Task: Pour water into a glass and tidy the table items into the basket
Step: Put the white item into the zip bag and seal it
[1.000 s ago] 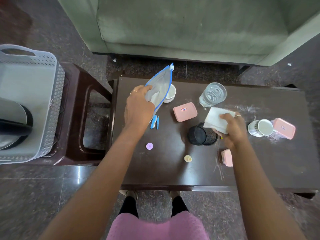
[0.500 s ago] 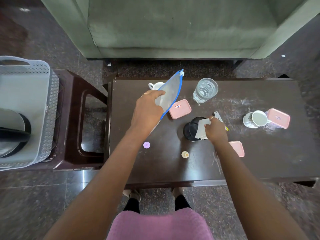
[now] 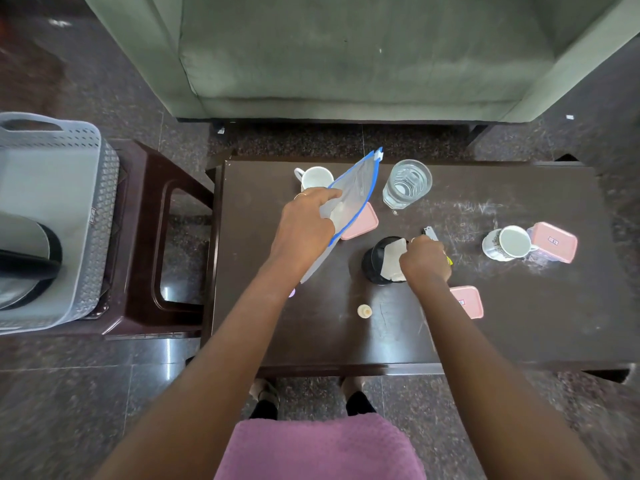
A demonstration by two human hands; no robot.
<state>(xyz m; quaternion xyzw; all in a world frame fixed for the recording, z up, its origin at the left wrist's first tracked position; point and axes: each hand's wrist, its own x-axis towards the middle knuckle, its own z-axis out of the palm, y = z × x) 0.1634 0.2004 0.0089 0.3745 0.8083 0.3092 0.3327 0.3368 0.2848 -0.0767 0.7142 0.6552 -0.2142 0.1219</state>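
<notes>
My left hand [image 3: 306,225] holds a clear zip pouch with a blue edge [image 3: 356,192] tilted above the dark table [image 3: 519,341]. My right hand [image 3: 424,259] grips white paper [image 3: 393,259] and pushes it into a black mesh cup [image 3: 375,261] at the table's middle. A glass with water [image 3: 407,183] stands at the back. The grey basket [image 3: 52,216] sits on a stool at the left, a kettle [image 3: 24,258] inside it.
On the table lie three pink boxes [image 3: 360,225] [image 3: 467,301] [image 3: 554,242], two white mugs [image 3: 313,178] [image 3: 507,242], a small cream cap [image 3: 364,310] and a metal clip [image 3: 429,233]. A green sofa [image 3: 346,53] stands behind. The brown stool [image 3: 166,237] touches the table's left end.
My right hand has lowered the white paper into the black mesh cup. My left hand with the pouch has shifted right, uncovering the left mug.
</notes>
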